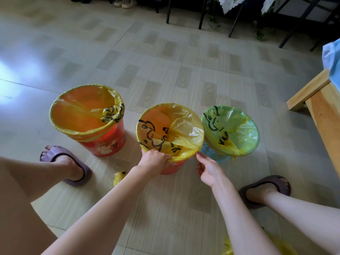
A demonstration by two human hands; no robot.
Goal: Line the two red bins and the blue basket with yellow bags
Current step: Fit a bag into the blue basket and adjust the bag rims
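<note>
Three containers stand in a row on the floor. The large red bin (104, 144) on the left wears a yellow bag (81, 109) folded over its rim. The smaller red bin (171, 169) in the middle holds a yellow bag (185, 129) with black drawings. My left hand (154, 161) grips this bag's edge at the near rim. My right hand (207, 167) pinches the same edge at the near right. The blue basket (211, 153) on the right is lined with a yellow bag (231, 129) that looks green over it.
My feet in purple slippers (71, 166) (266, 188) flank the bins. A rolled yellow bag (119, 177) lies on the floor by my left arm, and more yellow plastic (283, 245) sits at the bottom right. A wooden bench (318, 100) stands right; black furniture legs (202, 13) stand behind.
</note>
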